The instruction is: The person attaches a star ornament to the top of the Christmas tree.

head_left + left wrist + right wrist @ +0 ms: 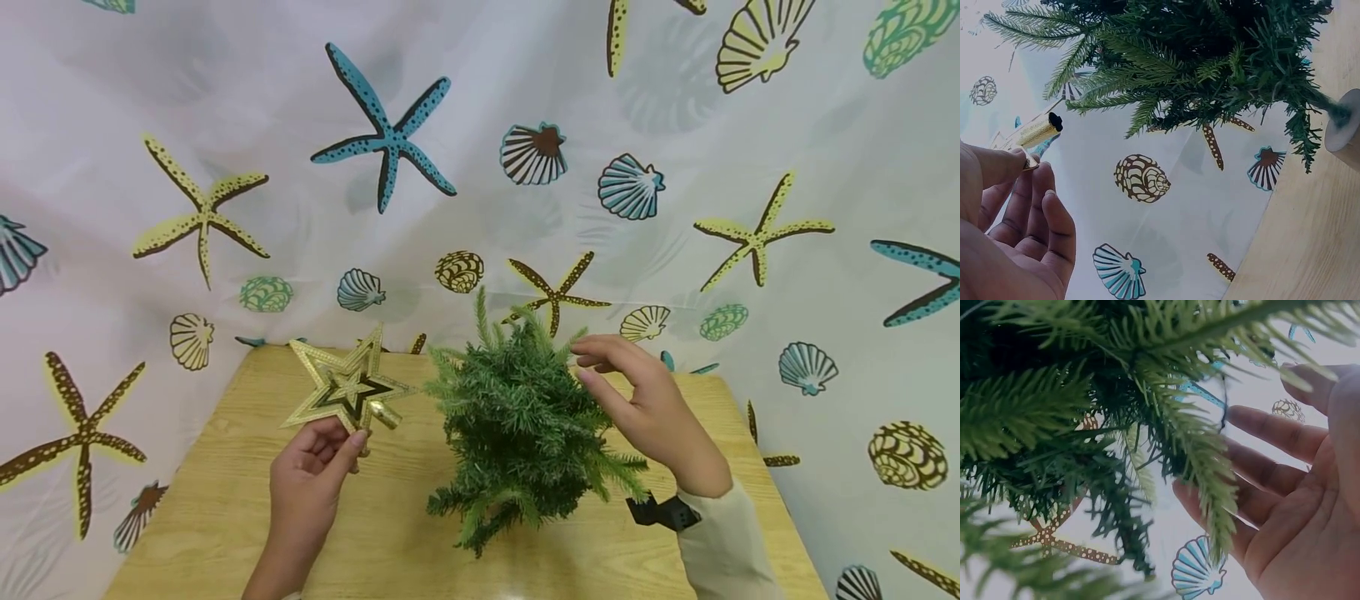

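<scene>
A gold star tree topper [348, 385] is pinched by a lower point between the thumb and fingers of my left hand [315, 467]. Its short gold tube [1040, 130] points toward the tree in the left wrist view. Right of the star stands a small artificial Christmas tree [525, 408], upright on a round wooden base [1342, 128]. My right hand [648, 400] is at the tree's upper right side, fingers extended and holding nothing. In the right wrist view its fingers [1272, 469] lie beside the branch tips; whether they touch is hard to tell.
The tree stands on a light wooden table [397, 533]. Behind and around it hangs a white cloth [465, 67] printed with starfish and shells. A black strap [663, 511] sits at my right wrist.
</scene>
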`<state>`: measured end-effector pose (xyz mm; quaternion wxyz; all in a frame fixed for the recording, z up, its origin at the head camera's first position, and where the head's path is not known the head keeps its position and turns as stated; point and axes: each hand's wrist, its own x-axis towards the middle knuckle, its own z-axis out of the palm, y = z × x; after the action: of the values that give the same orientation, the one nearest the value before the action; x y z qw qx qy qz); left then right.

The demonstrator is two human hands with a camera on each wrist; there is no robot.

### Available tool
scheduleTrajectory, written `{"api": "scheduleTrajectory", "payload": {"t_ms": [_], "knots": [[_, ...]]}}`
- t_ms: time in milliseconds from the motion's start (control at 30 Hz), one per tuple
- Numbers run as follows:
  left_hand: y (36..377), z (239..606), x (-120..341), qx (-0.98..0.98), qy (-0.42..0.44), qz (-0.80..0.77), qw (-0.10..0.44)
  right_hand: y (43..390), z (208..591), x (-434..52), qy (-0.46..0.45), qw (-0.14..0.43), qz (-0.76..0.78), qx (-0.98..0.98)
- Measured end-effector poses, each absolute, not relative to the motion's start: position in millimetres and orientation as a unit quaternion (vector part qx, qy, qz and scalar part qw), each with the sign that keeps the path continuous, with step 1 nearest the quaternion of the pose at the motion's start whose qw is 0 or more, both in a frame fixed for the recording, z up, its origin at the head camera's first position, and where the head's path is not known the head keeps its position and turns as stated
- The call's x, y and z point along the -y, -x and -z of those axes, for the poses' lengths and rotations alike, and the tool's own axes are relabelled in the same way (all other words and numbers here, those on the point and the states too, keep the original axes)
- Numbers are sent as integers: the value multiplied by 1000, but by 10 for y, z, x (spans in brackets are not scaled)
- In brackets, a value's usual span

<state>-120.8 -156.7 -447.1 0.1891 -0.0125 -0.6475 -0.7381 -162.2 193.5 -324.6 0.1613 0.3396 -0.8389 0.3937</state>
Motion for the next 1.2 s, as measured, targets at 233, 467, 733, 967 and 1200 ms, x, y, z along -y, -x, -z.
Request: {"api": "scheduleTrajectory", "payload": {"t_ms": [233, 467, 733, 967, 1200], "knots": [[1259, 4381, 1603, 668, 23, 720, 188, 1770, 3345, -1894, -358, 149, -392, 834], [1318, 4289, 1617, 685, 39, 703, 186, 1780, 3390, -1831, -357, 128, -392, 838], [1390, 4150, 1585, 697, 57, 689, 189, 1834, 3396, -1760, -371, 125, -380, 838], [1473, 4037, 1508, 695, 83, 690, 184, 1868, 3405, -1706, -366, 118, -376, 843], [1538, 3971, 1450, 689, 99, 693, 191, 1893, 3429, -1637, -348, 117, -364, 856]]}}
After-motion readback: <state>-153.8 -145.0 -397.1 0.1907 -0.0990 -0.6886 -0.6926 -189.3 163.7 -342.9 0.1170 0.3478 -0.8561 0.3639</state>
